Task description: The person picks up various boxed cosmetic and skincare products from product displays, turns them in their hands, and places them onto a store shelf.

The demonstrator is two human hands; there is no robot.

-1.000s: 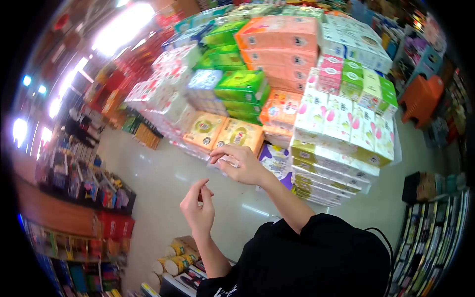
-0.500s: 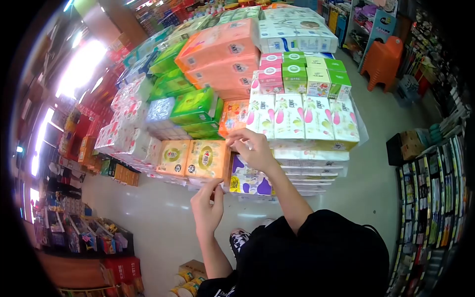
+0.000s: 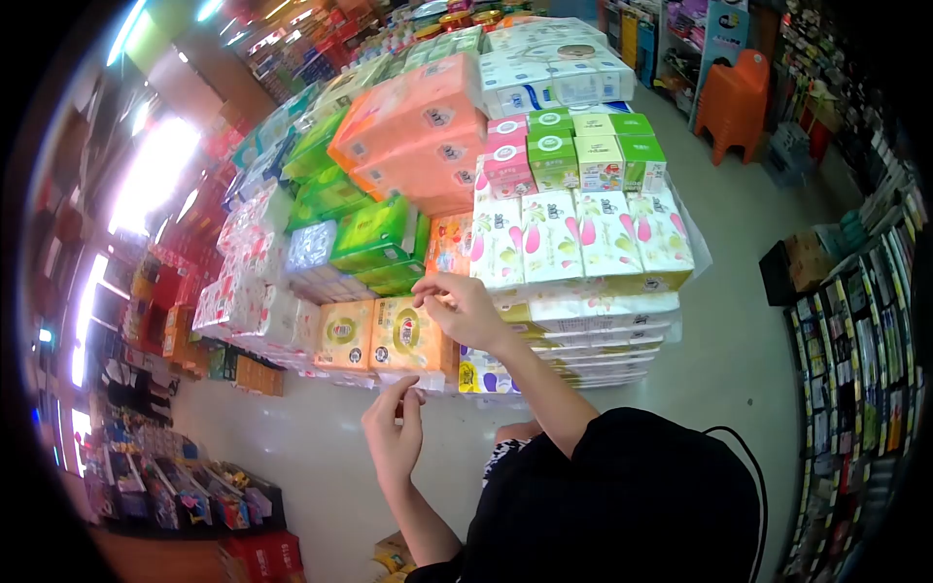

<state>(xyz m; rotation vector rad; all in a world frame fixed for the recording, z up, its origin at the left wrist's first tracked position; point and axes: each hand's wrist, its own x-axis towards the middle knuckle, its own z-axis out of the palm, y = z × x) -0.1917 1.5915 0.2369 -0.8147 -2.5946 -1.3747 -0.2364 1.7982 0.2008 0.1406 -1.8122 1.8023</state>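
Left hand point(image 3: 393, 432) and right hand point(image 3: 461, 313) are half-open, loosely curled, apparently empty. Nearest: yellow-orange tissue pack point(image 3: 400, 336), front edge of stack point(image 3: 593, 319); right-hand contact unclear. Probably light, soft, slick-wrapped; best gripped by opposite sides.

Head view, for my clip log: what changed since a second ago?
The pile shifted left as the view turned. The right hand moved from the right tan pack's near edge toward its far right corner; the left hand drew closer to that pack. Neither visibly took or released anything; packs stayed put.
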